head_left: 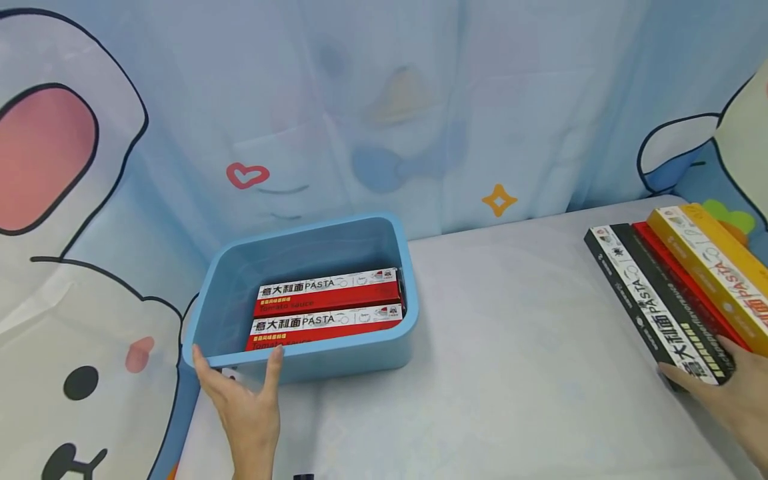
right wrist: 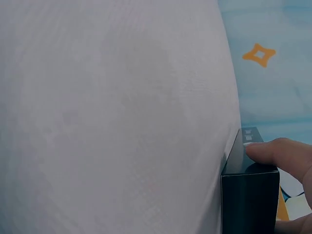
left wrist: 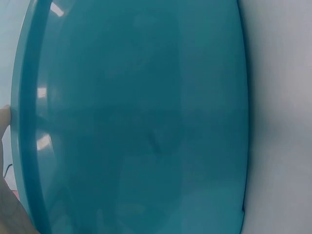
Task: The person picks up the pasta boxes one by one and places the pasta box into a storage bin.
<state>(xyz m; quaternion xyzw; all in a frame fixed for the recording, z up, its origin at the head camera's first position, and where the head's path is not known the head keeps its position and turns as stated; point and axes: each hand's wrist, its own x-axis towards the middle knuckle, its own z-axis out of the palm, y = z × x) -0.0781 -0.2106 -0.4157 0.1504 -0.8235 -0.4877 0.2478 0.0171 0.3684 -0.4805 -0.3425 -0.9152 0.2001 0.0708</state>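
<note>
A blue bin (head_left: 354, 363) stands left of centre, with two red-and-white pasta boxes (head_left: 327, 293) lying side by side in it. My left hand (head_left: 246, 407) touches the bin's near rim with thumb and fingertip spread; in the left wrist view the bin wall (left wrist: 141, 117) fills most of the frame. On the right, my right hand (head_left: 729, 393) grips the near end of a black pasta box (head_left: 654, 300), thumb on its left side. The right wrist view shows fingers (right wrist: 285, 153) of that hand against the black box (right wrist: 249, 202).
Beside the black box lie a red box (head_left: 690, 287) and a yellow box (head_left: 714, 267), near the right edge. A pale cloth (head_left: 510, 347) covers the table. Behind hangs a blue printed curtain (head_left: 528, 120). A small dark object (head_left: 303, 477) shows at the bottom edge.
</note>
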